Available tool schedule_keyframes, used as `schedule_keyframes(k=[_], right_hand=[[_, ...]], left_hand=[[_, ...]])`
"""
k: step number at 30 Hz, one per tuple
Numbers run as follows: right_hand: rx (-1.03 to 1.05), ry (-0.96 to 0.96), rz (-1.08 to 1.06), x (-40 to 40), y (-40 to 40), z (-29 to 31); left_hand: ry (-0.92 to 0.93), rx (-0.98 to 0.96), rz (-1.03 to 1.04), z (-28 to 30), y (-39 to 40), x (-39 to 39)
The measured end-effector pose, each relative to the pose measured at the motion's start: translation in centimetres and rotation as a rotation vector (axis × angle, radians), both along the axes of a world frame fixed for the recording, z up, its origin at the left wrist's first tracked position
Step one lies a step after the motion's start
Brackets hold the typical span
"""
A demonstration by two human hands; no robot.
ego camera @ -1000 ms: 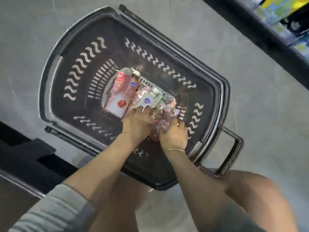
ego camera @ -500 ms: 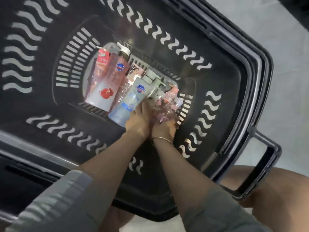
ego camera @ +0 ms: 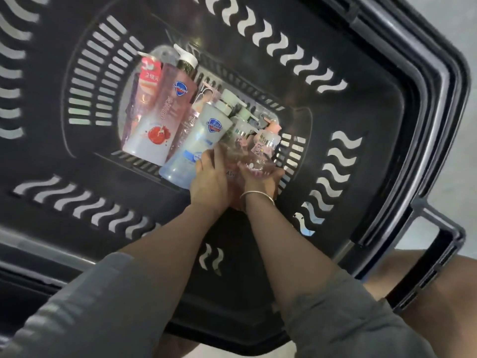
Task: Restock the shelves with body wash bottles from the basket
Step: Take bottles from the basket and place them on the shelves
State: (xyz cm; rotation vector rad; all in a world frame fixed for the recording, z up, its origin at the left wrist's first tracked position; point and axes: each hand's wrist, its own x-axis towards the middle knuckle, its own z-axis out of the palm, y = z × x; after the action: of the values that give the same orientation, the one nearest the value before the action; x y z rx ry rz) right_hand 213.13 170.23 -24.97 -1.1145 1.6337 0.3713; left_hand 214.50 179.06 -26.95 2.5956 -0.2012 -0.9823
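Note:
Several body wash bottles lie at the bottom of a deep black basket (ego camera: 335, 140). A pink pump bottle (ego camera: 165, 112) with a pomegranate picture lies at the left, a pale blue bottle (ego camera: 198, 148) beside it. Both my hands reach down among the bottles at the right end. My left hand (ego camera: 210, 180) curls around a clear bottle (ego camera: 238, 140) next to the blue one. My right hand (ego camera: 262, 178), a bangle on its wrist, cups a clear pinkish bottle (ego camera: 263, 151) with a pink pump from below.
A red-labelled refill pouch (ego camera: 145, 89) lies at the far left of the pile. The basket's pull handle (ego camera: 438, 257) sticks out at the lower right, near my bare knee (ego camera: 438, 288). Grey floor (ego camera: 462, 140) shows at the right edge.
The camera has come much closer to the basket. Both hands have gone deeper among the bottles, and my right hand has turned palm-up under the pinkish bottle.

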Motion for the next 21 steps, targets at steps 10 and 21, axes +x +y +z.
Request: schedule_keyframes(k=[10,21], right_hand=[[-0.15,0.001,-0.008,0.7,-1.5,-0.2],[-0.299,-0.102,0.18,1.9,-0.7,5.3]], left_hand=[[0.026,-0.068,0.153,-0.4,-0.7,0.3],[0.077,-0.078,0.444,6.3,-1.0,3.3]])
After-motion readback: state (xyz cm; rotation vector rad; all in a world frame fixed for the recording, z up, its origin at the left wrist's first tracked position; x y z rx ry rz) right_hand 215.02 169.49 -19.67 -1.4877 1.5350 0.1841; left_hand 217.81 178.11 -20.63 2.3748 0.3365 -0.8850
